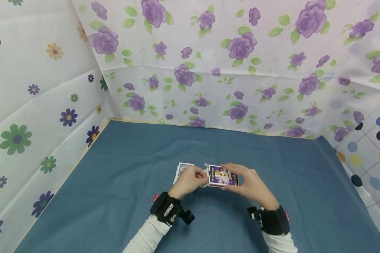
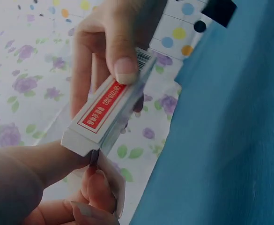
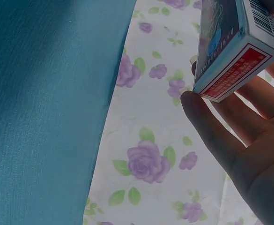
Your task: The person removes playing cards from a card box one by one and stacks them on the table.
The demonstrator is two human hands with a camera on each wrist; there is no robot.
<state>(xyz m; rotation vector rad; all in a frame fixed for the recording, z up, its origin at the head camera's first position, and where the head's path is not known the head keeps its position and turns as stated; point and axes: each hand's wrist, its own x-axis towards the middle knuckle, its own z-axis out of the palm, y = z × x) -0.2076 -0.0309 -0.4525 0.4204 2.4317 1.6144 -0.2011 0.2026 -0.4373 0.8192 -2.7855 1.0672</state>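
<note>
A playing-card box (image 1: 223, 175) with a purple picture face is held over the blue cloth. My right hand (image 1: 251, 184) grips its right end between thumb and fingers; in the left wrist view, that thumb presses the narrow side with the red label (image 2: 101, 110). At the box's open left end, my left hand (image 1: 190, 181) pinches with curled fingers beside a white flap (image 2: 114, 180); what lies between the fingertips is partly hidden. Blue-backed playing cards (image 1: 181, 169) show behind my left hand, partly covered by it. The right wrist view shows the box (image 3: 230, 58) above my right fingers.
Blue cloth (image 1: 130, 175) covers the table. Flower-printed sheets (image 1: 183, 98) stand along the back and left, and a dotted sheet (image 1: 367, 158) along the right. A black camera strap (image 1: 168, 209) is round the left wrist, another (image 1: 273, 221) round the right.
</note>
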